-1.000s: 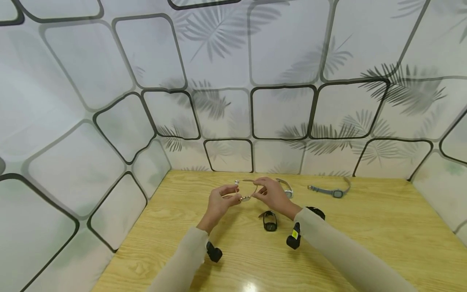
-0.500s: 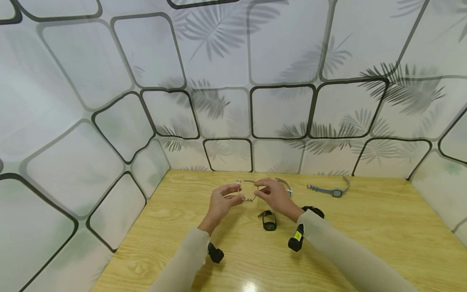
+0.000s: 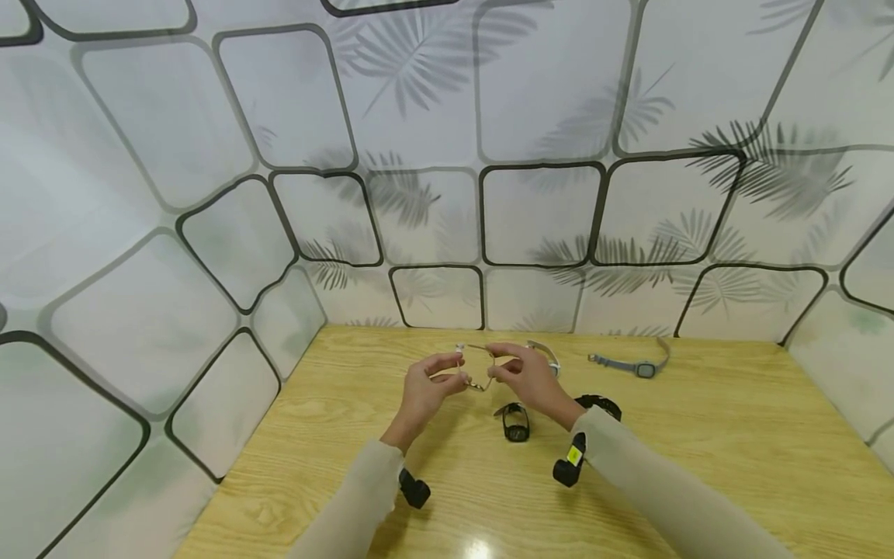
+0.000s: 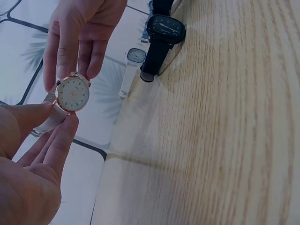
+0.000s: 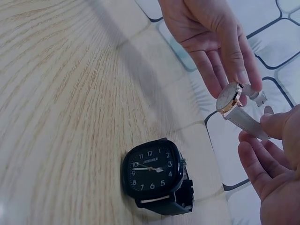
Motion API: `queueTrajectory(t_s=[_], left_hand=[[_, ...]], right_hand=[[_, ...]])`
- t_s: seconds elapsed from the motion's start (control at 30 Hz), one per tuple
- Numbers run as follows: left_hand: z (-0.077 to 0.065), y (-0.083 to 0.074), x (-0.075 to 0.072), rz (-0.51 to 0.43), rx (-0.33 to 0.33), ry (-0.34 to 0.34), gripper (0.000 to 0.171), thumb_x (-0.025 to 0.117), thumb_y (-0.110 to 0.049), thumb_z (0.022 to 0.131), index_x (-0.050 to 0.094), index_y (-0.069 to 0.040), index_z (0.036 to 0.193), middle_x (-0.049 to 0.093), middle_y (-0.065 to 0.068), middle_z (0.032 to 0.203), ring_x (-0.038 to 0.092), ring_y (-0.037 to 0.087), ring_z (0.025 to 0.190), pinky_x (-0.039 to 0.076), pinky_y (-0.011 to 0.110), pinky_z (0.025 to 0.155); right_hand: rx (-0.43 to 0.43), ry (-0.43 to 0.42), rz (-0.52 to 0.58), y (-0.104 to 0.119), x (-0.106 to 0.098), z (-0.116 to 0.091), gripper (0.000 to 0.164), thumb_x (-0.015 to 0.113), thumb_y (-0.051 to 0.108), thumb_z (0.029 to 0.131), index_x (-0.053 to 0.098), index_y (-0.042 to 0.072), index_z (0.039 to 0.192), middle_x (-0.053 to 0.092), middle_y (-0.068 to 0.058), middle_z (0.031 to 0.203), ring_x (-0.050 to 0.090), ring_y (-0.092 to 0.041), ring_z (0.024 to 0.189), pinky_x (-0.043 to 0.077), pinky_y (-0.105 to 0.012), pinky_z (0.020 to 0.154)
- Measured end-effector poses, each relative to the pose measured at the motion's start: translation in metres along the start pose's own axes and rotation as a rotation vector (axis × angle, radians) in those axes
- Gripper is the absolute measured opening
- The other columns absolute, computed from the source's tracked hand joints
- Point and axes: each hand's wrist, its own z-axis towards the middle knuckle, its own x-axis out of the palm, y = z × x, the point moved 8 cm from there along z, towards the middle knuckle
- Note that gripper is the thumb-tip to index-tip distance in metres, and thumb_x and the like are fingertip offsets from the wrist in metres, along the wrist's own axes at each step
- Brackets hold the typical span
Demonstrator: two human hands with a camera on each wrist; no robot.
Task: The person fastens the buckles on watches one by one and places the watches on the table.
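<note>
A wristwatch with a white dial, gold-coloured case and pale strap [image 5: 246, 123] is held up above the table between both hands. In the left wrist view its dial [image 4: 73, 93] faces the camera. My left hand [image 3: 424, 390] pinches it at the case and buckle side. My right hand [image 3: 528, 379] pinches the other part of the strap between thumb and fingers. The strap is unfastened and curves in an open loop. Below the hands, a black square-faced watch [image 3: 516, 425] stands on the table, also large in the right wrist view [image 5: 152, 171].
A white watch [image 3: 552, 361] lies behind the right hand, partly hidden by it. Farther right lies a blue-grey watch [image 3: 644, 369], strap spread out. All rest on a wood-grain table [image 3: 726, 450], with a patterned fabric wall [image 3: 538, 217] behind.
Both hands have shifted slightly to the right with the held watch. Its case has tilted, so the dial shows less in the head view. The watches on the table have not moved.
</note>
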Motion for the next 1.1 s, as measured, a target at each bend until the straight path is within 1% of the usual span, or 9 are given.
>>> queueTrajectory(t_s=[0.1, 0.23, 0.37, 0.5, 0.6, 0.73, 0.93, 1.0, 1.1], left_hand=[[0.0, -0.002, 0.001, 0.004, 0.013, 0.002, 0.035, 0.074, 0.004, 0.092, 0.069, 0.002, 0.127, 0.067, 0.02, 0.127, 0.074, 0.034, 0.099, 0.061, 0.04, 0.084], [-0.001, -0.004, 0.002, -0.009, 0.024, 0.009, 0.035, 0.073, 0.006, 0.092, 0.069, 0.002, 0.126, 0.066, 0.02, 0.127, 0.074, 0.034, 0.099, 0.061, 0.041, 0.084], [-0.001, -0.003, 0.003, -0.016, 0.03, 0.018, 0.034, 0.072, 0.005, 0.093, 0.069, 0.003, 0.127, 0.066, 0.021, 0.128, 0.074, 0.032, 0.098, 0.061, 0.04, 0.084], [-0.003, -0.003, 0.004, -0.002, 0.047, 0.028, 0.034, 0.072, 0.004, 0.093, 0.068, 0.004, 0.127, 0.066, 0.021, 0.128, 0.075, 0.028, 0.096, 0.061, 0.04, 0.083], [-0.004, -0.004, 0.005, 0.015, 0.058, 0.036, 0.033, 0.073, 0.004, 0.093, 0.069, 0.003, 0.126, 0.067, 0.02, 0.128, 0.075, 0.027, 0.096, 0.062, 0.039, 0.082], [-0.006, -0.005, 0.006, 0.047, 0.064, 0.04, 0.032, 0.073, 0.005, 0.092, 0.072, 0.0, 0.124, 0.067, 0.017, 0.129, 0.075, 0.028, 0.098, 0.062, 0.038, 0.082], [-0.009, -0.008, 0.007, 0.101, 0.092, 0.052, 0.032, 0.075, 0.003, 0.092, 0.072, -0.002, 0.123, 0.067, 0.015, 0.129, 0.074, 0.029, 0.099, 0.062, 0.037, 0.081], [-0.009, -0.008, 0.008, 0.115, 0.103, 0.056, 0.032, 0.075, 0.003, 0.092, 0.073, -0.003, 0.123, 0.067, 0.015, 0.13, 0.074, 0.029, 0.1, 0.062, 0.036, 0.081], [-0.009, -0.008, 0.008, 0.132, 0.12, 0.062, 0.031, 0.075, 0.003, 0.092, 0.073, -0.002, 0.123, 0.067, 0.019, 0.13, 0.074, 0.033, 0.101, 0.062, 0.036, 0.081]], right_hand=[[0.006, -0.001, 0.026, 0.0, -0.001, -0.001, 0.043, 0.07, 0.012, 0.099, 0.062, 0.007, 0.142, 0.067, -0.017, 0.129, 0.074, -0.032, 0.096, 0.061, -0.046, 0.081], [0.006, -0.006, 0.05, -0.001, -0.002, -0.001, 0.041, 0.069, 0.01, 0.1, 0.062, 0.004, 0.14, 0.069, -0.021, 0.122, 0.073, -0.037, 0.095, 0.06, -0.052, 0.081], [0.007, -0.002, 0.068, -0.003, -0.002, -0.001, 0.041, 0.069, 0.009, 0.1, 0.063, 0.003, 0.139, 0.069, -0.025, 0.121, 0.073, -0.038, 0.094, 0.059, -0.053, 0.081], [0.019, 0.01, 0.117, -0.008, -0.002, -0.001, 0.038, 0.067, 0.011, 0.101, 0.063, 0.0, 0.138, 0.07, -0.023, 0.118, 0.072, -0.038, 0.095, 0.06, -0.052, 0.082], [0.041, 0.007, 0.179, -0.012, -0.002, 0.0, 0.036, 0.067, 0.014, 0.102, 0.065, -0.002, 0.135, 0.071, -0.022, 0.115, 0.073, -0.038, 0.093, 0.06, -0.051, 0.082], [0.068, -0.002, 0.248, -0.014, -0.006, 0.0, 0.035, 0.068, 0.016, 0.101, 0.068, -0.003, 0.131, 0.071, -0.026, 0.113, 0.074, -0.034, 0.09, 0.059, -0.053, 0.083], [0.117, 0.034, 0.31, -0.017, -0.007, 0.001, 0.034, 0.065, 0.019, 0.103, 0.068, -0.003, 0.13, 0.068, -0.03, 0.116, 0.074, -0.027, 0.091, 0.058, -0.055, 0.087], [0.13, 0.045, 0.314, -0.018, -0.006, 0.001, 0.034, 0.066, 0.021, 0.103, 0.069, -0.002, 0.127, 0.067, -0.03, 0.115, 0.074, -0.026, 0.09, 0.059, -0.053, 0.086], [0.141, 0.052, 0.316, -0.018, -0.006, 0.001, 0.033, 0.067, 0.024, 0.103, 0.071, -0.001, 0.123, 0.067, -0.031, 0.113, 0.074, -0.028, 0.088, 0.062, -0.047, 0.081]])
